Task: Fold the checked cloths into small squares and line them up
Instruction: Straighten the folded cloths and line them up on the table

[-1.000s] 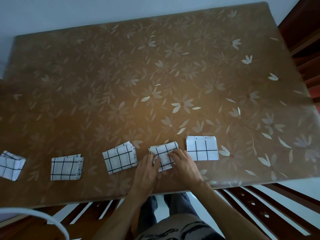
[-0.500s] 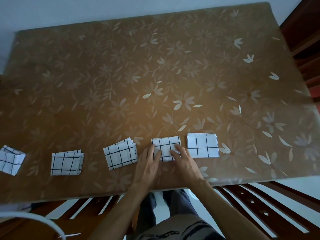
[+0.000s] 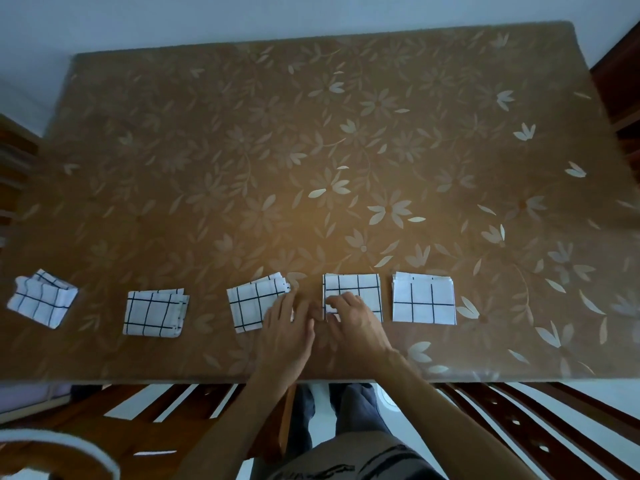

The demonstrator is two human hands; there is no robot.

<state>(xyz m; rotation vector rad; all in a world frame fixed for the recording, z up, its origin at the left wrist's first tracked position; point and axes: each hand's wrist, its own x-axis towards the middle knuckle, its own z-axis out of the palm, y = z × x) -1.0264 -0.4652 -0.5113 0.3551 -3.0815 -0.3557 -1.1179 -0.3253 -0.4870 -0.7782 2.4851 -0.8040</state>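
Several folded white cloths with black checks lie in a row near the table's front edge: a crumpled one at far left (image 3: 41,297), a square one (image 3: 154,311), a tilted one (image 3: 254,304), a straight one (image 3: 360,289) and the rightmost one (image 3: 423,297). My right hand (image 3: 353,322) rests on the fourth cloth's lower left part with loosely bent fingers. My left hand (image 3: 287,325) lies flat, its fingertips touching the right edge of the tilted third cloth.
The table (image 3: 311,150) carries a brown flowered cover. Dark wooden chairs (image 3: 519,420) stand below the front edge, and more wood furniture (image 3: 620,81) at the right. My legs (image 3: 332,420) show under the table.
The fourth cloth has been turned from tilted to square with the row. My left hand has slid left off it onto the third cloth's edge. The camera view shifted slightly.
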